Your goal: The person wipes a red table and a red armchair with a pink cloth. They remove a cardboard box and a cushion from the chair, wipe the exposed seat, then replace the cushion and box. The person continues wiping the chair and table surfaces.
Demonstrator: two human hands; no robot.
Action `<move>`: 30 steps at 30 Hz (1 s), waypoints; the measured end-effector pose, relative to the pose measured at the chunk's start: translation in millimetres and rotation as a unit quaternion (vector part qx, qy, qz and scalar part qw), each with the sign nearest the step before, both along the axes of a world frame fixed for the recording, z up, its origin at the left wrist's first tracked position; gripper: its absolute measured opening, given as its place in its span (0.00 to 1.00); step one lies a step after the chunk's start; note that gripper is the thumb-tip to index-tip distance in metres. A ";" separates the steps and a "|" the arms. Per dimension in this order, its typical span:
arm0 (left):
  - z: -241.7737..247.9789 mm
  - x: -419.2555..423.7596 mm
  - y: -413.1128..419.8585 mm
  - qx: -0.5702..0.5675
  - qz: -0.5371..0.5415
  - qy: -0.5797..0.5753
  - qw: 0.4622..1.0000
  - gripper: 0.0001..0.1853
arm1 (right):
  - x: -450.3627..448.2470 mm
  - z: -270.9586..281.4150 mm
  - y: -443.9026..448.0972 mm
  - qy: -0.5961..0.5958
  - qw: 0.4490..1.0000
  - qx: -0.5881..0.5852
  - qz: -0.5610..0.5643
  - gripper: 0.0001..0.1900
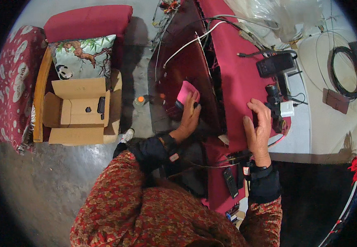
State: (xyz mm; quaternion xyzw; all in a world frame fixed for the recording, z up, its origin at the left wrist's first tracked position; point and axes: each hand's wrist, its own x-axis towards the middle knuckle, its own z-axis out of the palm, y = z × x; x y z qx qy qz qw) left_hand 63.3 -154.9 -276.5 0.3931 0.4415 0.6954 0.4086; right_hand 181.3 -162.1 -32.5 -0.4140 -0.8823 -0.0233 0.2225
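My left hand (188, 115) grips a pink cloth (187, 89) with a dark edge. Under the cloth is a glossy dark reddish-brown panel (181, 66), and the hand presses flat towards it. To the right, my right hand (258, 125) is over a red cloth cover (232, 89), fingers apart and thumb spread; I see nothing held in it. Whether it touches the cover is hard to tell. Just beyond its fingers lie a dark cylindrical device (272, 95) and a white plug adapter (287, 108).
A white cable (184, 46) trails across the panel. A black power brick (274, 65), a coiled black cable (331, 74) and clear plastic wrapping (277, 18) lie right. Leftward are an open cardboard box (79, 112), a panda cushion (82, 58) and an orange-capped bottle (140, 100). A remote control (230, 182) lies near me.
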 end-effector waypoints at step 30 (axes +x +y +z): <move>-35.3 25.0 -13.4 -0.062 0.059 -0.007 0.996 0.29 | 2.1 -1.3 1.2 0.038 0.999 -0.018 -0.005 0.18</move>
